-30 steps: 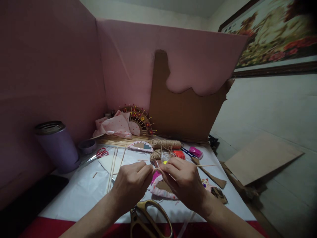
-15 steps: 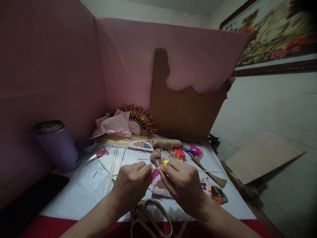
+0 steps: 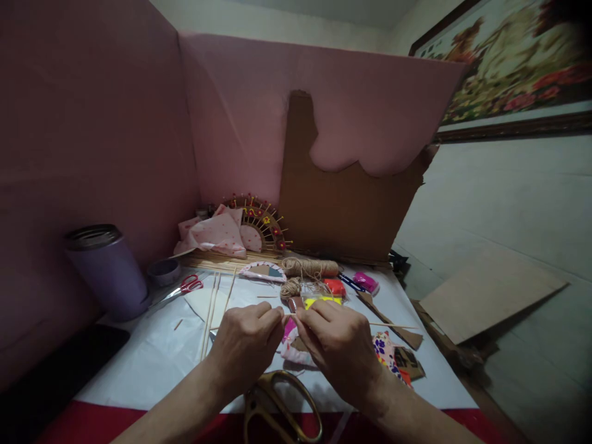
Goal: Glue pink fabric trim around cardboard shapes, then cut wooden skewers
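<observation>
Both hands pinch one thin wooden stick (image 3: 393,325), held level above the middle of the table. My left hand (image 3: 252,333) grips it with thumb and forefinger, and my right hand (image 3: 337,339) grips it close by. A short length shows between the fingertips, while a long end juts out to the right. Below the hands lies a cloth-edged cardboard piece (image 3: 298,351), partly hidden by my right hand. Gold-handled scissors (image 3: 282,407) rest at the table's front edge between my forearms. Several loose wooden sticks (image 3: 210,314) lie left of my left hand.
At left stand a purple tumbler (image 3: 108,271), a tape roll (image 3: 164,271) and red-handled scissors (image 3: 190,283). Further back are a decorated stick fan (image 3: 263,219), pink cloth (image 3: 217,231) and twine (image 3: 312,267). Pink-covered cardboard (image 3: 240,111) walls the back. Patterned cloth (image 3: 386,351) lies right.
The stick's right end has dipped slightly and reaches a little further right. Both hands stay in nearly the same place, still pinching it.
</observation>
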`<state>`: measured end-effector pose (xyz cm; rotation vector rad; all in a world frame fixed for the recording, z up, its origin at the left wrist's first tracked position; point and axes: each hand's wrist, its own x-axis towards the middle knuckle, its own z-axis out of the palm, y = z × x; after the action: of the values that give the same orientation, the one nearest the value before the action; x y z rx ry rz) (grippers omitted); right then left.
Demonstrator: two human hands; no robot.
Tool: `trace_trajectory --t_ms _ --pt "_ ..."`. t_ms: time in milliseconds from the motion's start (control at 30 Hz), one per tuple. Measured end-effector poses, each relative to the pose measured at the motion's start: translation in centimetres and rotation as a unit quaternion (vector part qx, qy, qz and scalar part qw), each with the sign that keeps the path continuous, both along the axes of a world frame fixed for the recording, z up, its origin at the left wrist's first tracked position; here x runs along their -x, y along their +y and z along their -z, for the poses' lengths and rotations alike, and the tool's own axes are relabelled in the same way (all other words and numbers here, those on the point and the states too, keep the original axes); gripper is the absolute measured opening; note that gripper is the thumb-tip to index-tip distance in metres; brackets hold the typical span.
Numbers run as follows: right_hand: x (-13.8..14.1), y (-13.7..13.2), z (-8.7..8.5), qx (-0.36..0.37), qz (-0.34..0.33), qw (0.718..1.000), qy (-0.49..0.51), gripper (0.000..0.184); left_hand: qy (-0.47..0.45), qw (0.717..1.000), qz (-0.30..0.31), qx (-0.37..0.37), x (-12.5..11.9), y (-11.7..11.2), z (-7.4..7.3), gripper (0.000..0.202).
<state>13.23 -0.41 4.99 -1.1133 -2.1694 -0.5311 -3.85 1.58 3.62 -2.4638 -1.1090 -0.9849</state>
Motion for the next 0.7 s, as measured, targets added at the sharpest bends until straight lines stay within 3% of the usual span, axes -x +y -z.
trace_trajectory --t_ms 167,333,467,600,700 --pt "0.3 0.4 0.7 -0.016 0.033 0.999 -0.02 0.027 -0.004 0.999 -0.009 0.033 -0.2 0.2 0.0 0.028" --pt "-1.0 1.1 -1.2 0.074 -0.056 0.996 -0.013 0.022 -0.034 0.995 0.036 0.082 0.2 0.5 -0.6 0.017" --pt "-1.7 1.0 -2.5 0.131 -0.129 0.982 0.047 0.021 -0.062 0.987 0.078 0.126 0.6 0.0 -1.5 0.019" --pt "-1.3 0.6 -2.2 0.201 -0.163 0.945 0.198 0.018 -0.189 0.952 0.133 0.2 0.6 -0.6 -2.4 0.018" --pt "-1.0 0.5 -1.7 0.269 -0.182 0.891 0.316 0.019 -0.276 0.913 0.161 0.255 0.5 -0.8 -2.6 0.018"
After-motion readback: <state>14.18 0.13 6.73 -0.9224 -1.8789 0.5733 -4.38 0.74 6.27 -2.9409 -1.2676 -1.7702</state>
